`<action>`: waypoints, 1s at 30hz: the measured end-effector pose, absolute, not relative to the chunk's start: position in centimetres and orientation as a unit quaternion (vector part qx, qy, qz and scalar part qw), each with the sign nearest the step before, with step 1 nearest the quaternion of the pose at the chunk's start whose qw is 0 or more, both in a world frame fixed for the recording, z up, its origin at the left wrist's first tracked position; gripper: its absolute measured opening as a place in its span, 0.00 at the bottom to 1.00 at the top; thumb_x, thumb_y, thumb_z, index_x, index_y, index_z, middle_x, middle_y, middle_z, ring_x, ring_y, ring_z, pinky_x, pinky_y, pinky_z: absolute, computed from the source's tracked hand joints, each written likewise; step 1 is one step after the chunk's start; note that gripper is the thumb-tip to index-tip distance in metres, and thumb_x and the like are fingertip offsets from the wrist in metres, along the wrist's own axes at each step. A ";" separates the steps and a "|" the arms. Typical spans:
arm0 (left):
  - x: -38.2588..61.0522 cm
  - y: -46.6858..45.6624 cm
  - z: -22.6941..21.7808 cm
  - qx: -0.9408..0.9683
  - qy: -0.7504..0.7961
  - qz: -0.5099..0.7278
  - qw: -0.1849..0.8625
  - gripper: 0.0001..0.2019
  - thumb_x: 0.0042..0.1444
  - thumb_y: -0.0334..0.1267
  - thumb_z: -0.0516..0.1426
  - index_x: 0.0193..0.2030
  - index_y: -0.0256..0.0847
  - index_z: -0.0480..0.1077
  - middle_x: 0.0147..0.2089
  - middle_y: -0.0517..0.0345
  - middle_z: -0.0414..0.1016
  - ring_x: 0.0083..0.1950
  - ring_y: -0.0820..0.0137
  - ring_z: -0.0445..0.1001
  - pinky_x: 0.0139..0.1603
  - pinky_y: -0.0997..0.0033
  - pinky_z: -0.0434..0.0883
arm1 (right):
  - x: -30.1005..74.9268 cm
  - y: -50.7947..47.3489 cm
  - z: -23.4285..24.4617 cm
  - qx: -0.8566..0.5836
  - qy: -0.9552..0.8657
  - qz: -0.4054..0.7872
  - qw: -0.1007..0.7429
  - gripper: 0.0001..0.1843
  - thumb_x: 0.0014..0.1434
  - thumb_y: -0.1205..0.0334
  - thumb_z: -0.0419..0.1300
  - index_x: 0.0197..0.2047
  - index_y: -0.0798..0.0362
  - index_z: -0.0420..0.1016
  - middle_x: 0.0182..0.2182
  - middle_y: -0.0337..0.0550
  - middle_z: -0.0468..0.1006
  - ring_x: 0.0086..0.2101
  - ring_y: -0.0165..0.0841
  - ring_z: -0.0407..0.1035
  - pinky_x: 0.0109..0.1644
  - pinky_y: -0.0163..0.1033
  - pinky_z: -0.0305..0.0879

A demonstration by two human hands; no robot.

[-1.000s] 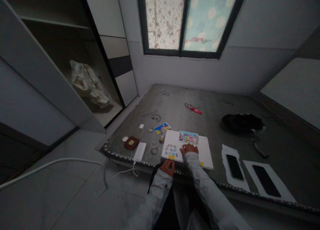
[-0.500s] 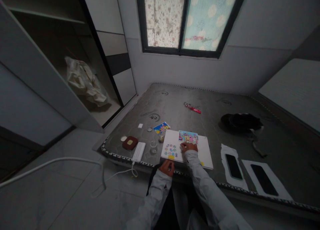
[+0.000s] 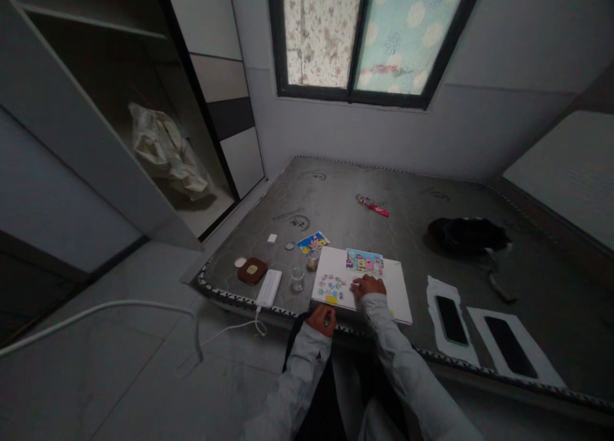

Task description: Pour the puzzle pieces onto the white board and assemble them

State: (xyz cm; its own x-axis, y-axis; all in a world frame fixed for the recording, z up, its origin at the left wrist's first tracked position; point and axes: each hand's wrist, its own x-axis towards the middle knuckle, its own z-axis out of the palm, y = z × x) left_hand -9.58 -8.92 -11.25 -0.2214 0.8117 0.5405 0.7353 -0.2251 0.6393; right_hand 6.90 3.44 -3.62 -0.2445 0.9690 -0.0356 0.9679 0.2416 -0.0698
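A white board (image 3: 396, 286) lies at the near edge of a grey mattress (image 3: 336, 201). On it sit a colourful cartoon picture (image 3: 364, 261), a cluster of small coloured pieces (image 3: 330, 283) and a yellow piece (image 3: 330, 299). My right hand (image 3: 368, 286) rests on the board just below the picture, fingers curled onto the surface. My left hand (image 3: 321, 318) is at the board's near left corner, closed on a small dark object I cannot make out.
Left of the board stand a small glass (image 3: 297, 280), a white power bank (image 3: 269, 288) with a cable, a brown case (image 3: 252, 271) and a cartoon card (image 3: 311, 242). Two phones (image 3: 449, 319) lie on white sheets to the right. A dark bundle (image 3: 467, 233) and red wrapper (image 3: 373, 206) lie farther back.
My right hand shifted slightly over the board near the picture's lower edge. The camera view swayed a little; my left hand stayed at the corner.
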 end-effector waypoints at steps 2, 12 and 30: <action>-9.5 -8.9 -11.4 0.623 0.620 0.475 0.047 0.12 0.63 0.34 0.51 0.31 0.43 0.73 0.29 0.58 0.76 0.30 0.75 0.74 0.32 0.78 0.69 | 7.7 3.7 -3.5 -0.626 -0.779 0.041 0.011 0.15 0.66 0.53 0.55 0.48 0.45 0.81 0.45 0.44 0.79 0.46 0.37 0.69 0.47 0.42 0.51; -9.6 -8.9 -11.3 0.628 0.612 0.478 0.049 0.12 0.63 0.34 0.52 0.31 0.42 0.73 0.28 0.59 0.76 0.30 0.76 0.74 0.31 0.78 0.68 | 7.0 1.5 -4.5 -0.594 -0.803 0.043 -0.028 0.20 0.69 0.50 0.51 0.47 0.45 0.83 0.43 0.48 0.79 0.48 0.39 0.68 0.51 0.43 0.52; -10.2 -8.8 -12.0 0.643 0.618 0.452 0.036 0.12 0.63 0.35 0.51 0.32 0.43 0.74 0.29 0.59 0.76 0.30 0.76 0.75 0.32 0.79 0.69 | 5.7 3.3 -4.1 -0.627 -0.778 0.038 -0.006 0.17 0.68 0.57 0.51 0.50 0.46 0.80 0.45 0.49 0.76 0.45 0.39 0.70 0.47 0.43 0.52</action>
